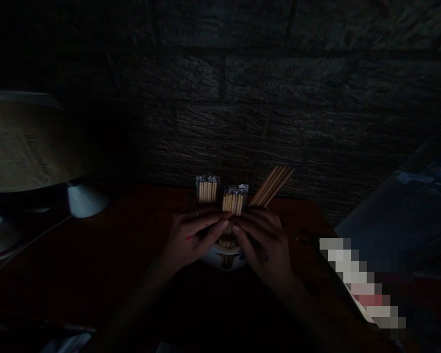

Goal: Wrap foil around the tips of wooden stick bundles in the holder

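A row of pale wooden chopsticks in clear plastic wrapping (232, 203) stands upright in front of me, its lower part in a white container (238, 264). My left hand (191, 238) pinches it from the left, thumb and forefinger pressed at its middle. From the right, my right hand (266, 240) grips the same bundle, and the two thumbs almost meet. Behind the left fingers rises another wrapped bundle (208, 191). Several darker, unwrapped chopsticks (274, 185) lean to the right behind my right hand. Both hands hide much of the container.
Close behind the dark reddish table (132, 230) is a brick-patterned wall (242, 83). A large tan printed object (25, 142) and a white cone-shaped piece (84, 201) are at left. A pixelated flat item (360, 284) lies at right, near bluish translucent sheeting (397, 211).
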Demonstrator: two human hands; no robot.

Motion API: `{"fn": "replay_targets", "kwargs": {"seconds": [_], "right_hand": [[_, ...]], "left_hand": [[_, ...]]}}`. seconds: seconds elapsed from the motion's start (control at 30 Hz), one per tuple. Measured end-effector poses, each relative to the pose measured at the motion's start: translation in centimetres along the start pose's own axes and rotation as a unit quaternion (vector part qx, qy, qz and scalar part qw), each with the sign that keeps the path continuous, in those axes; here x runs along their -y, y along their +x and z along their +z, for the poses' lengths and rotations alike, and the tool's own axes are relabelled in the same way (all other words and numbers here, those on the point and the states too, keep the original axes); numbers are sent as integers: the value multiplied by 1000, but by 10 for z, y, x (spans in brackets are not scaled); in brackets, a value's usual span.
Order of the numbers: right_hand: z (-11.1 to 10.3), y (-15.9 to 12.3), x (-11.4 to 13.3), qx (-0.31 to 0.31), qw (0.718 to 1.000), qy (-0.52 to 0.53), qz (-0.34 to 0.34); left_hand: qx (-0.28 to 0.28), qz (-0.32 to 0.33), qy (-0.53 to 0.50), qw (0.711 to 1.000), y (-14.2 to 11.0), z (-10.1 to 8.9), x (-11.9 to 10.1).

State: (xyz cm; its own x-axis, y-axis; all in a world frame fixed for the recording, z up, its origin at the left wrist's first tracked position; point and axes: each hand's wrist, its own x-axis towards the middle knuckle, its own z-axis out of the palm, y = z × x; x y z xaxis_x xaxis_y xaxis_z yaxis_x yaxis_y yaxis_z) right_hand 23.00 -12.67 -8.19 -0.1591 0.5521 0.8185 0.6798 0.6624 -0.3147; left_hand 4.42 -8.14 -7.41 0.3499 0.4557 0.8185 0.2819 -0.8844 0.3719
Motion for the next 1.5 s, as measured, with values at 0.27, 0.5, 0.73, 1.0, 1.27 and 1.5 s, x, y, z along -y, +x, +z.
{"fn": "replay_targets", "kwargs": {"seconds": [0.27, 0.5, 0.73, 1.0, 1.27, 1.5], "right_hand": [[-2, 1, 1, 17, 1000, -9, -2], [-1, 1, 0, 12, 1000, -2, -1], [1, 0, 1, -13, 1000, 11, 24], [1, 0, 1, -13, 999, 6, 33], [1, -3, 1, -22, 999, 14, 34], [2, -3, 1, -33, 999, 8, 39]], "left_hand": [[-19, -30, -17, 999, 2, 1, -3], [-11, -41, -6, 999, 2, 0, -3], [-17, -46, -13, 999, -1, 1, -2], [-19, -34, -4, 999, -1, 2, -1], [-29, -28, 4, 999, -1, 2, -2], [-97, -27, 24, 995, -4, 5, -2]]}}
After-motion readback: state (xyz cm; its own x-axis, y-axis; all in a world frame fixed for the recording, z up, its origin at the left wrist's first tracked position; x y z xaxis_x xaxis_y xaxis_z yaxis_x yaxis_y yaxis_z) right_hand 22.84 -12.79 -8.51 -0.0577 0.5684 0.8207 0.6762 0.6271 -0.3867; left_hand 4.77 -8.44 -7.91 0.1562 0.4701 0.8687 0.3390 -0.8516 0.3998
